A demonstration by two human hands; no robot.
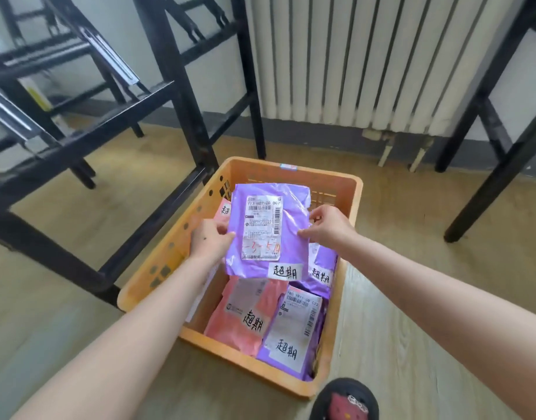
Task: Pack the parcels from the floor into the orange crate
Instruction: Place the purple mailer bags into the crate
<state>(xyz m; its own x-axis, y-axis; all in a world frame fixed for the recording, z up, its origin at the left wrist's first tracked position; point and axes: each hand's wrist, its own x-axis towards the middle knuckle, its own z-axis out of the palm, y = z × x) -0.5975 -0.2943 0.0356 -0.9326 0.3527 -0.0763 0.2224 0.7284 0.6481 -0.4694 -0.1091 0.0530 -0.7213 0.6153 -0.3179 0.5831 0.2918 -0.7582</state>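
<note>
Head cam, looking down at the orange crate (350,189) sitting on the wood floor (427,298), right next to a black metal rack (182,86) with a white radiator (366,56) behind it. Both hands are pinching the same purple parcel (291,231) and holding it face-up over the crate: left hand (209,237) clamped on its left edge, right hand (327,225) closed on the right edge. The parcel has a shipping label (263,227) with red scribble plus a handwritten white sticker (285,271). Already lying inside the crate: a pink parcel (239,316), a second purple parcel (294,338) beside it, and another purple one (322,265) half hidden under the held parcel. A black slipper (345,400) pokes in just beside the crate's near corner.
</note>
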